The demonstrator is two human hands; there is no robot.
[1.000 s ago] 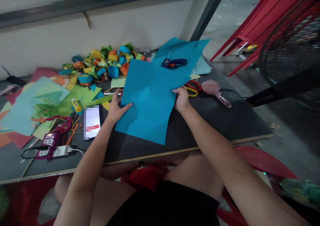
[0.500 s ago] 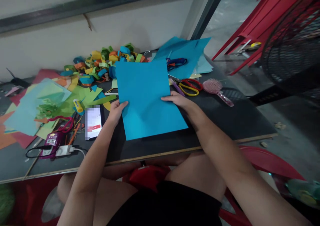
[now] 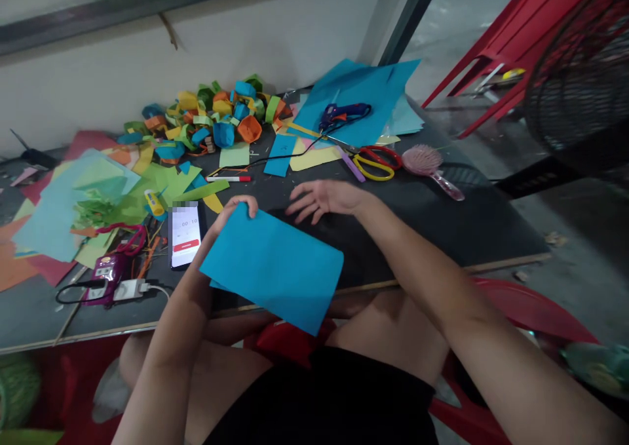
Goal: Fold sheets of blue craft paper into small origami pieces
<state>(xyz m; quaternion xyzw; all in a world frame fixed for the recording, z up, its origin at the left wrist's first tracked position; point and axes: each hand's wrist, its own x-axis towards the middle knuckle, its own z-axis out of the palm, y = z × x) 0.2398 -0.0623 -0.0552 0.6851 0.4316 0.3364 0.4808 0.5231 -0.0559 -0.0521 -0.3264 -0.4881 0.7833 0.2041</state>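
A blue paper sheet [image 3: 275, 268] is bent over on itself and hangs past the near edge of the dark table [image 3: 466, 235], over my lap. My left hand [image 3: 234, 214] pinches its upper left corner. My right hand [image 3: 324, 198] hovers just beyond the sheet with fingers spread and holds nothing. A phone [image 3: 185, 234] with a lit screen lies left of my left hand.
A heap of coloured paper loops [image 3: 216, 120] and loose sheets [image 3: 78, 196] cover the left and back of the table. Blue sheets with a glue gun [image 3: 344, 112], scissors [image 3: 373, 162] and a pink hairbrush [image 3: 427, 166] lie at the back right. Red chairs and a fan stand right.
The blue sheet has come off the table top toward me and is now folded over. My right hand has let go of it and opened. The left hand keeps its grip.
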